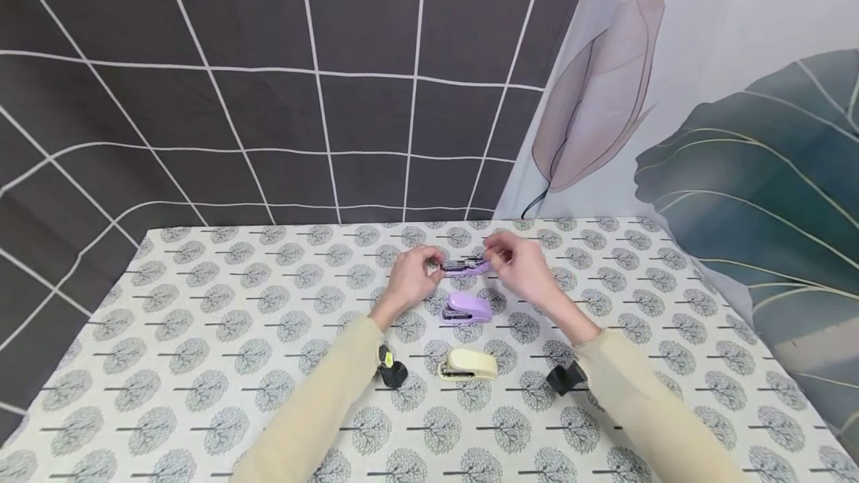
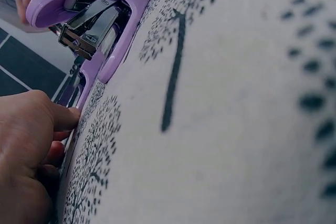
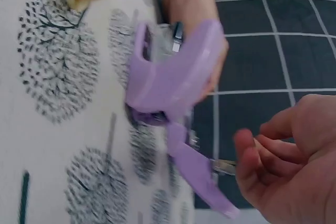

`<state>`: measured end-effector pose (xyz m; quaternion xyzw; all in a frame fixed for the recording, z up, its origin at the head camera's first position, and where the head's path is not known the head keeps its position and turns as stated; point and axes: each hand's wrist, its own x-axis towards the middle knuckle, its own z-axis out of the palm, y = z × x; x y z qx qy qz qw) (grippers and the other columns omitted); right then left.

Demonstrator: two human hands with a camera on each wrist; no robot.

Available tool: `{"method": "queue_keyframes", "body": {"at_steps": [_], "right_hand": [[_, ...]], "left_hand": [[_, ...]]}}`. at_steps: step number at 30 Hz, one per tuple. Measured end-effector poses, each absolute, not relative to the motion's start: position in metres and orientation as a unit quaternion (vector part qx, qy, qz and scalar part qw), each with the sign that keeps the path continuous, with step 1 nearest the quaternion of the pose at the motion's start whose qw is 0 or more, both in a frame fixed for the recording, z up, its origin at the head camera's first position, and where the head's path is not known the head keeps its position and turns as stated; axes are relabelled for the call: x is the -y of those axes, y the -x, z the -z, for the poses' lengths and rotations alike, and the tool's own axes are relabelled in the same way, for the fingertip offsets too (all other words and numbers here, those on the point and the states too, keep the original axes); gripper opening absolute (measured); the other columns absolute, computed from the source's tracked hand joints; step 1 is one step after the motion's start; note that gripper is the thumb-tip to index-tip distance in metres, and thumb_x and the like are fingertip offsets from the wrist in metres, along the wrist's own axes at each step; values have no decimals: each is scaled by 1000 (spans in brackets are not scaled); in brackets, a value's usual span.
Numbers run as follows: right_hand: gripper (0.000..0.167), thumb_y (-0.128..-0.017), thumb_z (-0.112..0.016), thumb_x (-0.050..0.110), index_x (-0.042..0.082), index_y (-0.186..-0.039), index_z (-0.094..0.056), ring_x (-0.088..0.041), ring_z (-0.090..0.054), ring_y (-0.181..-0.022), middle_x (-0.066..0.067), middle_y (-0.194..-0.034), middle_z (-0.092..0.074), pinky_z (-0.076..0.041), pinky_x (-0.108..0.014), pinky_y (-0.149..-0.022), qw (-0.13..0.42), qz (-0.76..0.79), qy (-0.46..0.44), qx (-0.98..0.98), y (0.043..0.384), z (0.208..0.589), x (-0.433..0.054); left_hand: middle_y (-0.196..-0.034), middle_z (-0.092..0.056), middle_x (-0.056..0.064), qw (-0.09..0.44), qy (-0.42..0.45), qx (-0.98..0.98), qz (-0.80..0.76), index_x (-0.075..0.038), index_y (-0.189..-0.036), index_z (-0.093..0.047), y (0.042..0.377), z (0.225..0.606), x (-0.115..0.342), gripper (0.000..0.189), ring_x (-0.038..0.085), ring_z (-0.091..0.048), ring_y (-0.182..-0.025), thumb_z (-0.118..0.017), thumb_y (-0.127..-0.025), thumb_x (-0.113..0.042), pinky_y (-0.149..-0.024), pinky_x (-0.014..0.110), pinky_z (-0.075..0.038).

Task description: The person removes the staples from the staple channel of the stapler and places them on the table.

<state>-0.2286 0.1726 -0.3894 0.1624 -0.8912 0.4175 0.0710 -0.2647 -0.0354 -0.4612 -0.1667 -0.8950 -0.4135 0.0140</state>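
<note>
At the far part of the table lies a purple stapler with its top swung away and its metal staple channel showing. My left hand pinches its left end between thumb and fingers, low against the cloth. Over its right end, my right hand has curled fingertips. In the right wrist view, a small metal strip sticks out from those fingertips above the open purple stapler; its exact kind is unclear. A second purple stapler stands just nearer, untouched.
Closer to me, a cream stapler stands in line with the purple ones. A tree-print cloth covers the table. Behind it hangs a dark grid curtain, with a leaf-patterned curtain to the right.
</note>
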Motion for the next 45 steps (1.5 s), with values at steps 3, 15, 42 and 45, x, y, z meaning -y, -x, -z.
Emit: {"method": "queue_keyframes", "body": {"at_steps": [3, 15, 42, 45], "right_hand": [[23, -92, -57, -10, -15, -115, -60, -33, -68, -75, -24, -93, -68, -58, -35, -65, -22, -451, -126, 883, 233, 397, -166], [20, -93, -60, -7, -14, -111, -65, -24, -70, -73, -17, -85, -71, -58, -31, -64, -90, -447, -90, 885, 248, 415, -145], [23, -99, -53, -2, -16, -116, -60, -11, -60, -61, -14, -83, -72, -49, -21, -53, -127, -596, -1, 793, 251, 422, -141], [22, -100, -53, -1, -14, -117, -61, -11, -60, -60, -13, -82, -73, -49, -21, -53, -125, -605, 9, 786, 250, 426, -140]], "left_hand": [[-106, -68, 2, 15, 167, 895, 414, -8, -111, -71, 263, 461, 34, 26, 13, -52, -72, -75, -86, -5, -74, 32, -44], [-105, -68, 2, 26, 167, 895, 414, -9, -110, -71, 263, 461, 36, 26, 12, -51, -69, -76, -84, -4, -67, 29, -44], [-108, -69, 2, 30, 175, 898, 403, -10, -112, -71, 267, 461, 34, 28, 11, -51, -69, -76, -85, -5, -66, 28, -45], [-108, -68, 2, 32, 175, 898, 402, -9, -112, -70, 266, 462, 35, 28, 11, -51, -69, -76, -85, -5, -66, 28, -45]]}}
